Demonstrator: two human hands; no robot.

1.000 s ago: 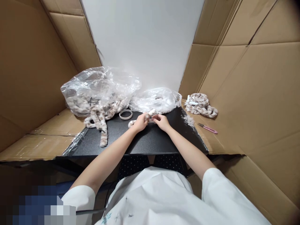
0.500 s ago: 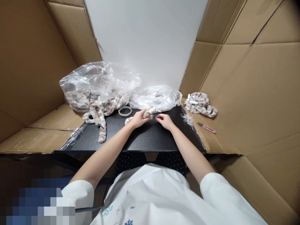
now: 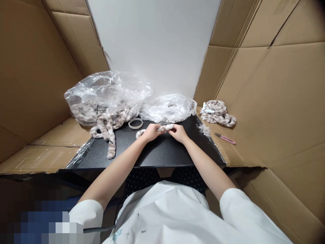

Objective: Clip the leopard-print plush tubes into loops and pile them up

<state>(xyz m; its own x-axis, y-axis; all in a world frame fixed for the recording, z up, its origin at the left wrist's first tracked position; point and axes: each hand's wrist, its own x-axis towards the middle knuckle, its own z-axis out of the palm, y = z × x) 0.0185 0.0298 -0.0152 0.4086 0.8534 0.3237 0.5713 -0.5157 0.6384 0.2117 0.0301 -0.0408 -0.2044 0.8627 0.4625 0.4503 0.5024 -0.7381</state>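
Cream and brown plush covers the fluffy strip (image 3: 165, 128) that we hold between our two hands, just above the black tabletop (image 3: 162, 152), near its middle. Our left hand (image 3: 152, 132) is closed around it, and a curl of the plush shows past the far side of that hand. Our right hand (image 3: 179, 133) pinches the other end between thumb and fingers, the two hands near each other but apart. Beyond them we see a white plastic bag (image 3: 169, 107), with a larger clear bag (image 3: 109, 89) full of similar plush to its left. A looped plush length (image 3: 111, 144) trails from the clear bag onto the black surface, and a pale ring (image 3: 135, 123) lies just beside it. To our right, loose fluff (image 3: 204, 130) gathers at the table's edge. On the cardboard (image 3: 243, 154) over there rest a plush bundle (image 3: 217, 115) with white tags (image 3: 209, 110) and, nearer us, pink-handled snips (image 3: 225, 138).
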